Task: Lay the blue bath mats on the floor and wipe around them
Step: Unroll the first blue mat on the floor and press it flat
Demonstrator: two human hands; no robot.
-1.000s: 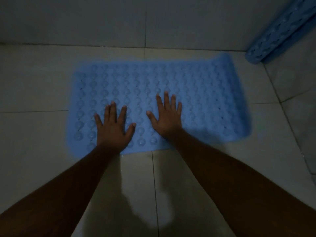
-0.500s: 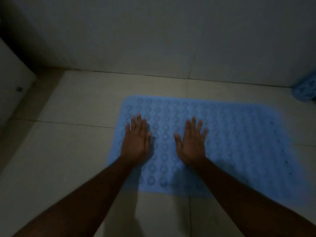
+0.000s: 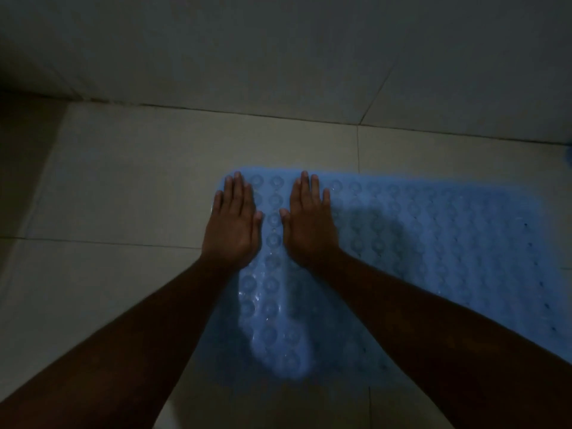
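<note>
Head view: the blue bath mat [image 3: 433, 243] is laid flat on the tiled floor [image 3: 123, 196], spread from centre toward 3 o'clock. The left hand [image 3: 232, 224] and right hand [image 3: 309, 224] are pressed palm-down, side by side, on its 9 o'clock end, with fingers [image 3: 238, 187] held straight and close together.

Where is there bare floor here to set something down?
Bare tiles lie left of the blue mat; a narrower strip runs between its far edge and the wall. Its left end is crowded: left hand and right hand press flat there.
</note>
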